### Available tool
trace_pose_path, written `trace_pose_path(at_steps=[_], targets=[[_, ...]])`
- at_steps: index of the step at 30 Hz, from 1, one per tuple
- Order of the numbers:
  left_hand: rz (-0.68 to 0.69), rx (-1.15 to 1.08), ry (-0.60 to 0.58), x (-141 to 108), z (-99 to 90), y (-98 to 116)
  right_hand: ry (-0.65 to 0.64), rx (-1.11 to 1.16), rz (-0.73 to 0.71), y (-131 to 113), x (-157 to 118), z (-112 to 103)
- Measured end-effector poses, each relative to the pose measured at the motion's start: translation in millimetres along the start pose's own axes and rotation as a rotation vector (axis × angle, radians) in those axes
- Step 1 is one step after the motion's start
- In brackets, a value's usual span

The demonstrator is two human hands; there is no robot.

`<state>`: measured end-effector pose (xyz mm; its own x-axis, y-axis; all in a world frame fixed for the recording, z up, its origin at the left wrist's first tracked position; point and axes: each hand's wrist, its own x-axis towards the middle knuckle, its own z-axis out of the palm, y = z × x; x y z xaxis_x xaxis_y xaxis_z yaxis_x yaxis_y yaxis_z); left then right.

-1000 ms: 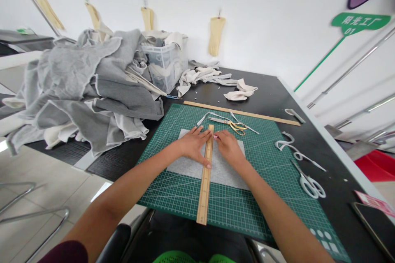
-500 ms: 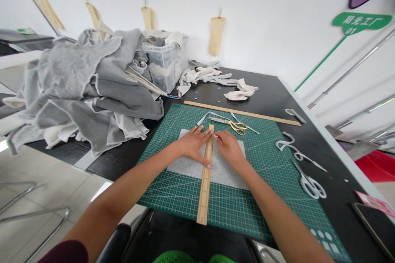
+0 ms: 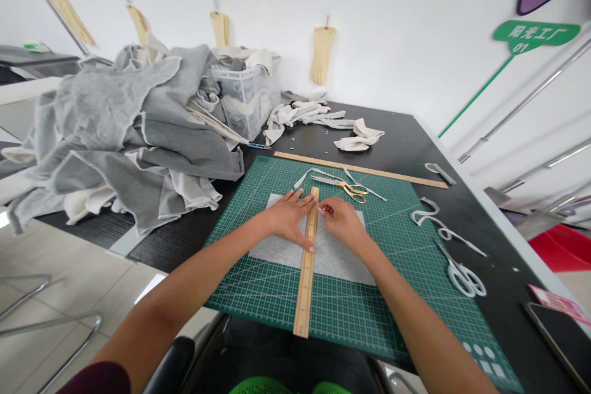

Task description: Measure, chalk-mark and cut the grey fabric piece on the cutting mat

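My left hand (image 3: 290, 218) lies spread on a wooden ruler (image 3: 305, 289), thumb and fingertips pressing it onto a grey fabric piece (image 3: 339, 258). The ruler runs lengthwise across the fabric and juts past the near edge of the green cutting mat (image 3: 392, 240). Just right of the ruler's far part, my right hand (image 3: 345, 220) is closed in a pinch on a small pale piece (image 3: 321, 210) that looks like tailor's chalk; the fingers mostly hide it. Beyond the hands are gold-handled scissors (image 3: 354, 191) and a narrow fabric strip (image 3: 318, 170).
A long wooden ruler (image 3: 360, 168) borders the mat's far side. White-handled scissors (image 3: 465, 279), curled strips (image 3: 431, 215) and a phone (image 3: 558, 338) lie rightward. Piled grey fabric (image 3: 106, 104) and a clear bin (image 3: 247, 98) stand left. Pale scraps (image 3: 360, 135) lie behind.
My right hand has shifted very slightly at the ruler's edge, its fingers curling a little differently. The left hand, ruler and fabric stay in place.
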<state>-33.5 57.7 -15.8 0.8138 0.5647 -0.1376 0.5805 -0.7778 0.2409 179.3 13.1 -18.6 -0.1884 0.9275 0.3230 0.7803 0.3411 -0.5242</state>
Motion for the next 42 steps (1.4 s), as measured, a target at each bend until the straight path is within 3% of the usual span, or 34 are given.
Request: trace_pose_path(at_steps=[7,20,28,36,42], targets=[[-0.003,0.003,0.002,0.5,2.1,-1.6,-0.008,0.002,0.036,-0.5,1.3,-6.1],[0.000,0.013,-0.005,0.3,-1.4,1.4,0.021,0.024,0.007,6.7,1.2,6.7],[0.002,0.018,0.008,0.3,0.0,0.4,-0.080,0.051,-0.001,-2.7,1.5,-3.1],[-0.003,0.013,-0.002,1.2,2.0,-1.4,-0.287,0.136,0.001,-2.0,0.6,-24.2],[-0.003,0.001,-0.002,1.0,1.7,-1.9,-0.205,0.150,0.039,8.3,4.5,-21.0]])
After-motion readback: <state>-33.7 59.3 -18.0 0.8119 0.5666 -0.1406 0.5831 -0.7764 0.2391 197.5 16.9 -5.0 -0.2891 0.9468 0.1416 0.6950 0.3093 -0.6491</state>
